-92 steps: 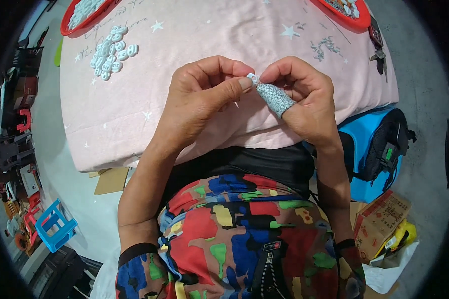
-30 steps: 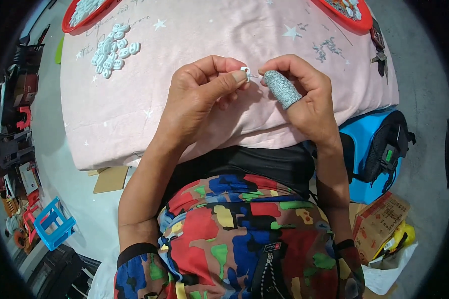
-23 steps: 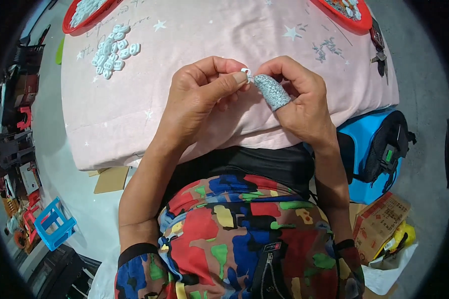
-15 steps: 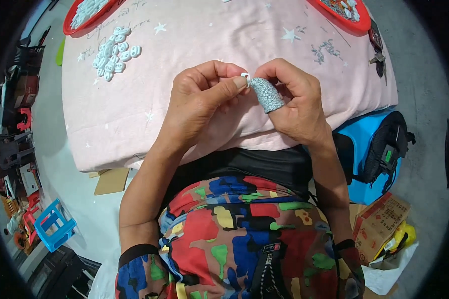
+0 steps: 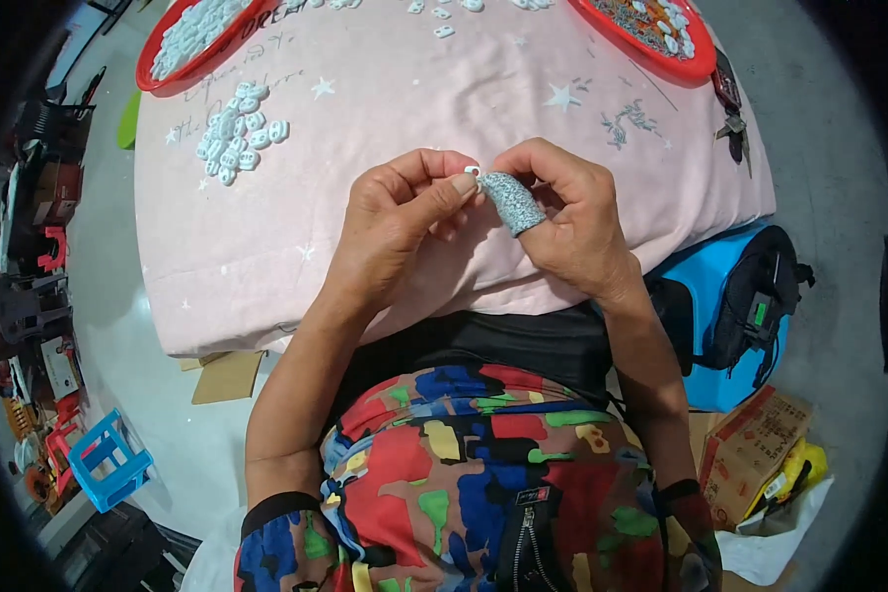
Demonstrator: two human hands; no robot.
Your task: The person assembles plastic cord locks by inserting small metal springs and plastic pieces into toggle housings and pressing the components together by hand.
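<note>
Between the thumb and forefinger of my left hand [image 5: 390,222] is a small white plastic piece [image 5: 472,171]. My right hand [image 5: 587,222] meets it from the other side, fingers curled in. A grey knitted finger cover [image 5: 513,202] sleeves the right thumb, its tip right beside the white piece. Whatever lies between the right fingertips is hidden. Both hands are above a pink cloth [image 5: 237,286] printed with stars. On the cloth to the left lies a pile of similar white pieces [image 5: 232,138]. Thin grey metal bits [image 5: 629,121] are scattered beyond my right hand.
A red basin [image 5: 148,81] of white pieces stands far left. Another red basin [image 5: 696,74], far right, holds metal bits and white pieces. Keys [image 5: 735,133] lie by the right edge. A blue case [image 5: 715,380] with a black bag [image 5: 755,296] stands right of the table.
The view has shifted, bringing more of the table's far side into sight, with loose white pieces there. My hands keep the same hold on the white piece.
</note>
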